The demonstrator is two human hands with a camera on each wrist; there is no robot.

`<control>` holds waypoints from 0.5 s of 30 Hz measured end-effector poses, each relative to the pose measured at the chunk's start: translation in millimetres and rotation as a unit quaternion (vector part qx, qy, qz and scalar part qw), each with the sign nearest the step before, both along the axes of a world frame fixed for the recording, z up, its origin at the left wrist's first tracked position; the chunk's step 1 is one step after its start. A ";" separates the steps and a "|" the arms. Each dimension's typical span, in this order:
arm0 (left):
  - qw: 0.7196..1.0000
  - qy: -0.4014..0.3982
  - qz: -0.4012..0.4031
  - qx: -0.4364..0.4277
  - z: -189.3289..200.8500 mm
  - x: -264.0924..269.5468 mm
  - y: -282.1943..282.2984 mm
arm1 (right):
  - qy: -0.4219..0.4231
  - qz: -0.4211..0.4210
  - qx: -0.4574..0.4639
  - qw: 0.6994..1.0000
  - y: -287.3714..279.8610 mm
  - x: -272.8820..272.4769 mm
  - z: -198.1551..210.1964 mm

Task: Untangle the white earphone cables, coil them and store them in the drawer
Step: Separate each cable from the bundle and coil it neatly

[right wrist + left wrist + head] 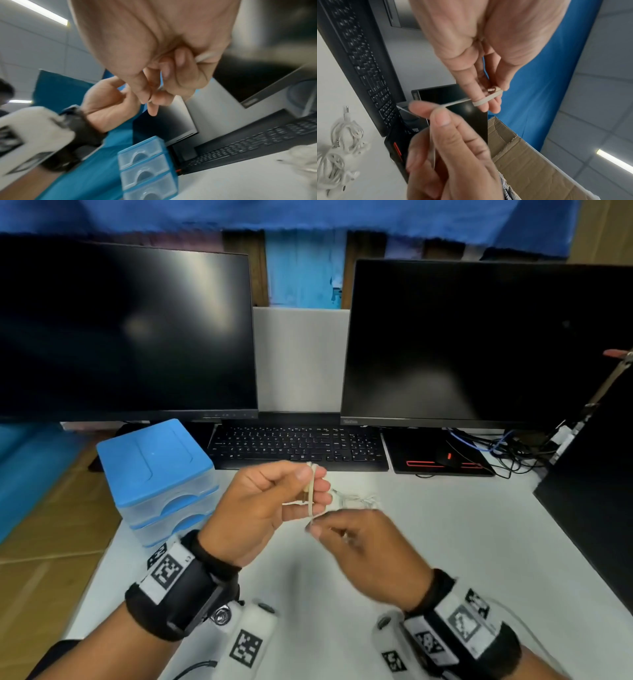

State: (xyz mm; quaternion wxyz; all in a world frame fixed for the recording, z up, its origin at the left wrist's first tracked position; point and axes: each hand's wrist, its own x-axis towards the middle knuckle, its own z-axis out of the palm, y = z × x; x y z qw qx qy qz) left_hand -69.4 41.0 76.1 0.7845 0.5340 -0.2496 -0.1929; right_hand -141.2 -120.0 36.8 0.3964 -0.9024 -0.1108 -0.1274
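Presently coiling, it seems. Worktop (445, 542): white, with the blue three-drawer unit (161, 474) at its left edge, all drawers closed, near enough for stowing. Left hand (260, 508), raised above the worktop's middle, serves as the spool: cable (486, 99) is wrapped round its extended fingers (481, 97), plug pinned under the thumb. Right hand (363, 549) pinches the free run taut, probably to lay the next turn. Cable: thin, white, slightly yellowed. Two more earphone bundles (342, 142) lie behind the hands, towards the keyboard (298, 446).
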 end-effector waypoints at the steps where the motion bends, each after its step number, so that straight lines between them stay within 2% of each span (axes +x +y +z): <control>1: 1.000 0.014 0.001 -0.010 -0.6 1.8 0.7 | -0.003 0.021 -0.037 0.999 10.0 -5.6 0.6; 5: 0.999 0.037 0.011 -0.032 -0.6 1.8 -1.7 | 0.010 0.074 -0.142 0.987 27.9 -26.2 17.4; 7: 0.996 -0.058 0.056 0.036 -5.3 3.2 -2.1 | 0.021 0.091 -0.149 0.984 25.6 -34.5 34.8; 9: 0.965 -0.195 0.092 0.147 -12.0 3.1 -0.9 | 0.019 0.100 -0.121 0.987 16.9 -39.0 52.6; 10: 0.952 -0.234 0.075 0.185 -15.3 1.5 -0.7 | 0.018 0.099 -0.091 0.991 10.1 -39.1 59.8; 12: 0.954 -0.225 -0.005 0.197 -17.8 -5.1 -2.3 | -0.003 0.080 -0.022 0.997 -8.3 -34.6 68.6; 15: 0.983 -0.105 -0.093 0.120 -10.5 -12.4 -6.2 | -0.025 0.029 0.079 0.996 -38.1 -17.3 63.7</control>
